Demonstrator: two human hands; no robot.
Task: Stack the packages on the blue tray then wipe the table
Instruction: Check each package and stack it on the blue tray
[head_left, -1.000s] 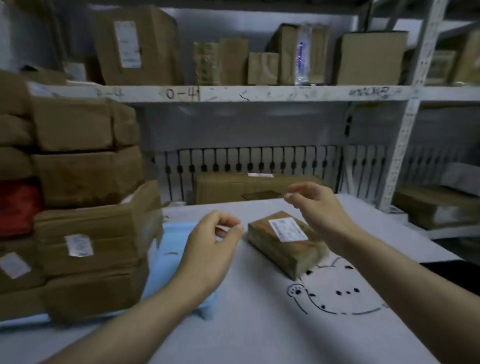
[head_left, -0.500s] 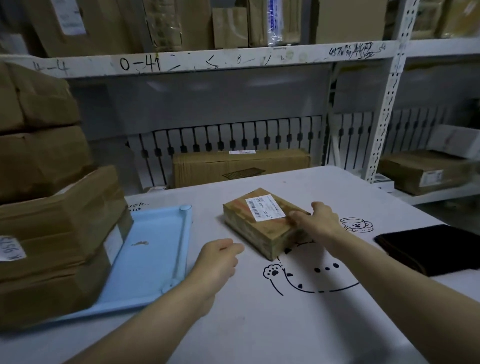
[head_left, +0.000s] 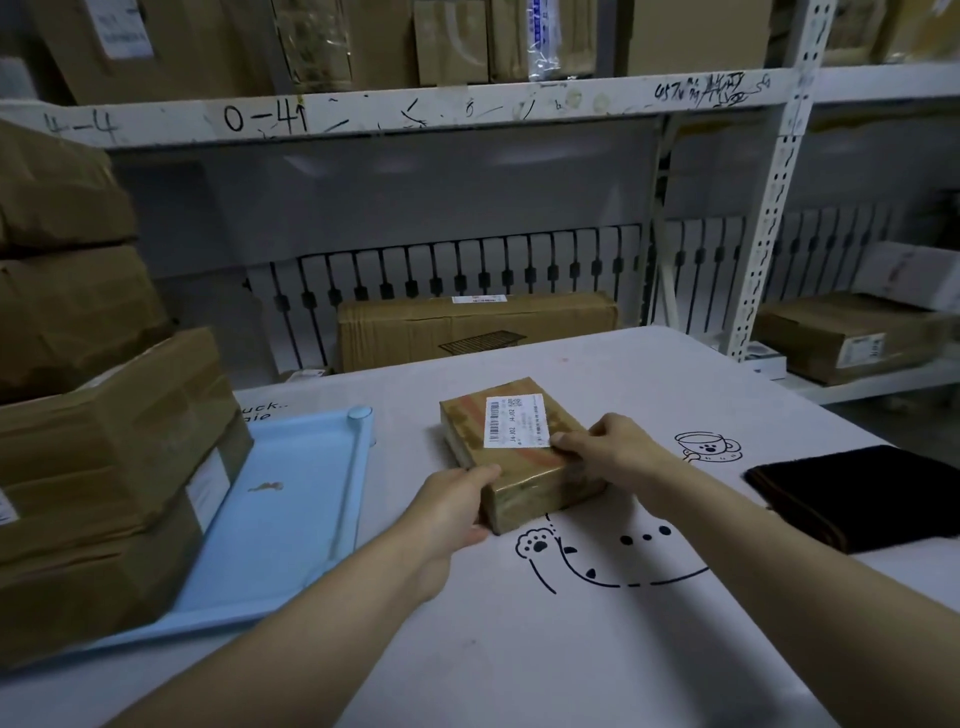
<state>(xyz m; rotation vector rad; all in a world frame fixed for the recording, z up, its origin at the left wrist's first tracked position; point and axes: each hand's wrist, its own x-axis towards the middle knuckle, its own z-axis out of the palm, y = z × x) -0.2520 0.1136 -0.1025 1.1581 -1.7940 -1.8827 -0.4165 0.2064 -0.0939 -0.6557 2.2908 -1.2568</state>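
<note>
The package (head_left: 511, 449) sits flat on the desk (head_left: 519, 649), out in the middle, just right of the blue tray (head_left: 291, 519) and apart from it — brown wrap, a white barcode label (head_left: 514, 420) facing up. Both hands are on it. The left hand (head_left: 451, 512) comes in at the near left corner, thumb laid over the top edge and the other fingers tucked against the side, curled round that corner. The right hand (head_left: 615, 451) is at the right edge, fingers (head_left: 563, 441) bent down onto the top and touching the label's near corner — a grip from both sides, the package resting on the desk. Over on the left, the stack of packages (head_left: 104, 467) fills the left part of the tray, brown boxes piled one on another and running up out of the picture; the tray's right half shows bare blue with a small mark on it. On the desk cover, a cartoon paw drawing (head_left: 540, 545) lies just near of the package, and a little cup drawing (head_left: 706, 447) to the right. At the far right edge lies a dark cloth (head_left: 857, 493), folded flat, well apart from the hands. Behind the desk, a long cardboard box (head_left: 467, 327) lies under the white shelf (head_left: 415, 111), which carries more boxes.
</note>
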